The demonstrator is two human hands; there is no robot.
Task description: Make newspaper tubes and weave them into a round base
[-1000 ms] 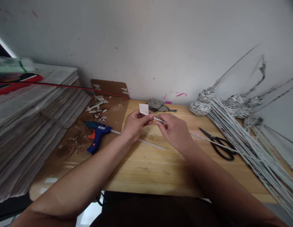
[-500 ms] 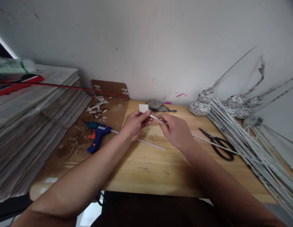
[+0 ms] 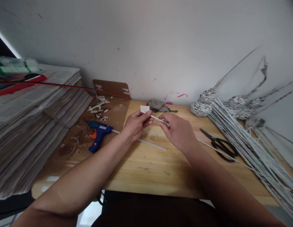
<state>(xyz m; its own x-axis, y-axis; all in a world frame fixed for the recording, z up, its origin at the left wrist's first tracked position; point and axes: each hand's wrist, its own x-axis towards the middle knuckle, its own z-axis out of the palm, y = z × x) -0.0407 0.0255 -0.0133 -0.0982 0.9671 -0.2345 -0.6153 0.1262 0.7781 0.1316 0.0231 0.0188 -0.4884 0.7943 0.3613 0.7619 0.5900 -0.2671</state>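
My left hand (image 3: pixel 137 125) pinches a thin rolled paper tube (image 3: pixel 157 118) between thumb and fingers. A small white paper flap (image 3: pixel 145 108) stands out at the tube's end, above the left thumb. My right hand (image 3: pixel 181 130) is closed round the same tube a little to the right, thumb below and fingers above. Past the right wrist the tube runs on to the lower right, over the handles of black scissors (image 3: pixel 221 146). A blue glue gun (image 3: pixel 99 136) lies left of my left forearm. Its white glue stick (image 3: pixel 153 145) passes beneath that arm.
Tall newspaper stacks (image 3: pixel 42 126) rise on the left. Paper scraps (image 3: pixel 99 105) litter a brown board (image 3: pixel 113 116). A grey rag (image 3: pixel 158 106) lies by the wall. At right are many paper tubes (image 3: pixel 246 142) and woven paper pieces (image 3: pixel 202 104) with long upright ends.
My right hand has slid slightly right along the tube, so more of it shows between the hands. The left hand keeps its pinch. The view has shifted a little.
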